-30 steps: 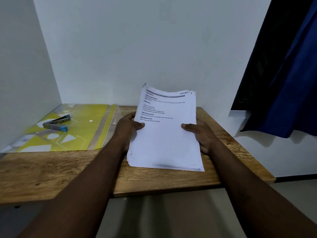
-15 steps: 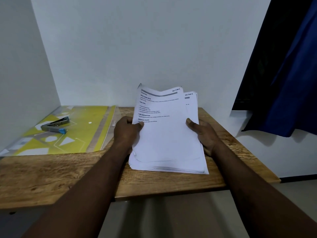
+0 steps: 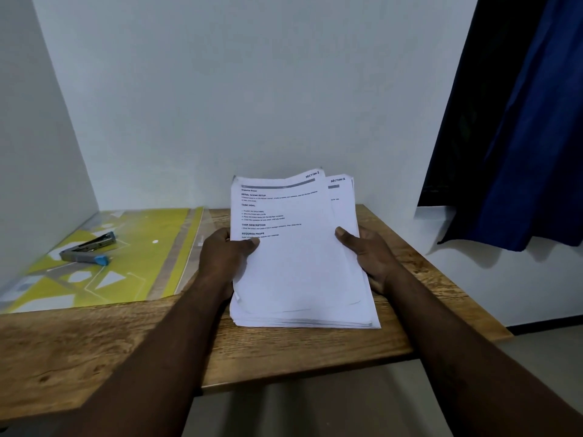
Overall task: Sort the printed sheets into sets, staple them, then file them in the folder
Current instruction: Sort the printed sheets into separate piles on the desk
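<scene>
On the wooden table, right in front of us, rests the stack of sheets. Its near edge lies on the wood and its far end tilts up toward the white wall. Our left hand grips the left edge of the upper pages, with the thumb pressed on the top sheet just under its printed lines. Our right hand holds the right edge, thumb on top and fingers hidden beneath the paper. The top sheet sits shifted a little to the left, so the second sheet shows along the right side, and both carry a "SECTION 1" heading at their upper right corners.

To the left of the stack, near it but apart, we see the yellow folder lying flat and closed on the table, reaching to the left wall. The stapler, grey with a blue end, lies on the folder's cover, well apart from both hands. A dark blue curtain hangs beyond the table's right side.
</scene>
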{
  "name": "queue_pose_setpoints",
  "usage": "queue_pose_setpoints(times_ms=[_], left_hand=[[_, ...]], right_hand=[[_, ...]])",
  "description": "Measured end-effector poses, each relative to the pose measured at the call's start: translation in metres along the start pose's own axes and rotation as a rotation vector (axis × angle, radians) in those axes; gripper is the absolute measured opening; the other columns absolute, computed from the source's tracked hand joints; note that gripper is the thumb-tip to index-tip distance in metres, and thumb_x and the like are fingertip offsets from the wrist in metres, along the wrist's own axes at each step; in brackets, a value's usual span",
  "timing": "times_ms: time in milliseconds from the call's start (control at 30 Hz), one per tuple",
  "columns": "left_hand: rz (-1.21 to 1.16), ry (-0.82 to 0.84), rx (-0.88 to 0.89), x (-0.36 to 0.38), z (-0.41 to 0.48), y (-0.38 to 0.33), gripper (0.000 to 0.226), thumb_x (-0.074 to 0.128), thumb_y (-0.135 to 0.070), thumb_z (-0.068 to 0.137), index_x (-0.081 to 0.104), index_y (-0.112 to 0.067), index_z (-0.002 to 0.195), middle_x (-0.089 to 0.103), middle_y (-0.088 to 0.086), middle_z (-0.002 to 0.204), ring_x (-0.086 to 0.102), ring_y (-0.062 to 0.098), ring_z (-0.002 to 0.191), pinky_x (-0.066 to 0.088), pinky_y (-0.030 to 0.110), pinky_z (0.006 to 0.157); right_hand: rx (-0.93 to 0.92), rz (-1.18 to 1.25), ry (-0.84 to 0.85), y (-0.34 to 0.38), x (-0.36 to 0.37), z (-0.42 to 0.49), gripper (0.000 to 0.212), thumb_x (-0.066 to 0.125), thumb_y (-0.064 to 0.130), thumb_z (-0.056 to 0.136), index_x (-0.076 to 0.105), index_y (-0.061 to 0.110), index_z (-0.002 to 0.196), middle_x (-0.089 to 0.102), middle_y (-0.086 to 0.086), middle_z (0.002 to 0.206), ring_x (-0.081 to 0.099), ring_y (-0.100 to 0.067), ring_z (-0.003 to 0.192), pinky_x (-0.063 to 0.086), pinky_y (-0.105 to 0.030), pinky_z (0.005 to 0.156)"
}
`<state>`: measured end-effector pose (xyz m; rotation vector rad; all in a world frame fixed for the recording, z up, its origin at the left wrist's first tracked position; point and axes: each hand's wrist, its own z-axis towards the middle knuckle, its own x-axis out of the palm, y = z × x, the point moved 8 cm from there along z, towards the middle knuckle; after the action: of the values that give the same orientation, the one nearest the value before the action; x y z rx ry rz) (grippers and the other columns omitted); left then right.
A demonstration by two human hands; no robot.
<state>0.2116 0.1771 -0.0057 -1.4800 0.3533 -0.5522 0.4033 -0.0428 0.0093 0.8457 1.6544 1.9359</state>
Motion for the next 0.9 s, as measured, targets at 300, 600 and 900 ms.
queue_pose_setpoints(times_ms=[300, 600, 900], left_hand=[[0.001, -0.045, 0.024, -0.004, -0.001, 0.004, 0.031, 0.087, -0.005, 0.08, 0.078, -0.017, 0.107, 0.082, -0.002, 0.1, 0.079, 0.024, 0.093, 0.063, 0.049, 0.09], [0.341, -0.24, 0.183, -0.022, -0.007, -0.012, 0.012, 0.08, -0.029, 0.089, 0.077, -0.023, 0.098, 0.077, -0.006, 0.097, 0.072, 0.017, 0.09, 0.051, 0.028, 0.069], [0.482, -0.31, 0.257, -0.079, -0.031, -0.04, 0.009, 0.081, -0.031, 0.09, 0.075, -0.024, 0.092, 0.069, -0.014, 0.081, 0.064, 0.007, 0.075, 0.041, 0.021, 0.06]], right_hand=[[0.023, -0.005, 0.005, -0.006, 0.001, 0.0, 0.033, 0.066, 0.026, 0.103, 0.069, 0.004, 0.128, 0.078, -0.014, 0.119, 0.076, -0.034, 0.108, 0.061, -0.05, 0.094], [0.009, -0.038, -0.006, -0.003, 0.003, 0.0, 0.032, 0.065, 0.029, 0.104, 0.07, 0.007, 0.126, 0.079, -0.011, 0.116, 0.077, -0.031, 0.105, 0.064, -0.046, 0.09], [0.022, -0.061, -0.01, -0.005, 0.008, 0.003, 0.025, 0.067, 0.028, 0.102, 0.071, 0.009, 0.118, 0.081, -0.01, 0.109, 0.079, -0.03, 0.096, 0.066, -0.043, 0.079]])
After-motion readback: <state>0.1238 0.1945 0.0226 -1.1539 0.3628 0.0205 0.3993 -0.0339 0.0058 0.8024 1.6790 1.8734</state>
